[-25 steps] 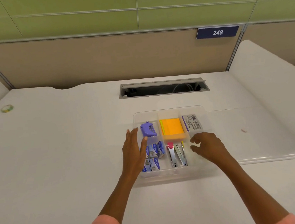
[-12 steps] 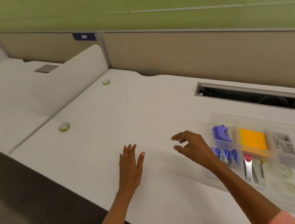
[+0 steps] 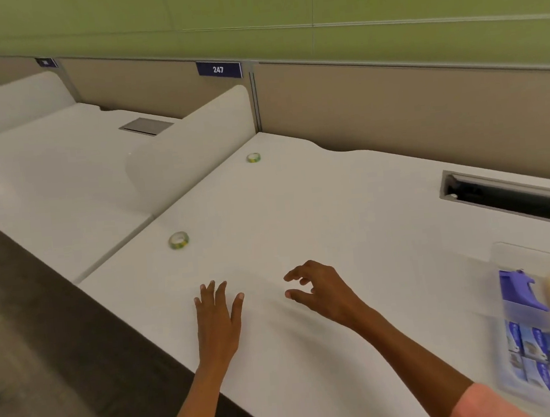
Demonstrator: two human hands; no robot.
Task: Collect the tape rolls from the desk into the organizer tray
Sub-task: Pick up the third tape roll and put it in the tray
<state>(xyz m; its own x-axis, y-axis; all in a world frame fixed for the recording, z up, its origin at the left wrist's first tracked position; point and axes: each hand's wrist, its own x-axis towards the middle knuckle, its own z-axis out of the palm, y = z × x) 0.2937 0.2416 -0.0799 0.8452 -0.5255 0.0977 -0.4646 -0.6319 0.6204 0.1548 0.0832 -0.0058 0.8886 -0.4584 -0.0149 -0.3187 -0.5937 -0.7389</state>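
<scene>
Two small green-and-yellow tape rolls lie flat on the white desk: the near tape roll by the desk's left edge, the far tape roll close to the back corner beside the divider. The clear organizer tray sits at the right edge of view, blurred, holding a purple dispenser, blue boxes and orange notes. My left hand hovers flat with fingers spread, below and right of the near roll. My right hand is beside it, fingers curled apart and empty.
A rounded white divider separates this desk from the neighbouring desk on the left. A cable slot is cut into the desk at the back right. Beige partition panels with a "247" sign stand behind. Dark floor lies at lower left.
The view has swung left, away from the tray. Both hands have left the tray and moved left over bare desk, nearer the tape rolls. The tray now sits at the frame's right edge.
</scene>
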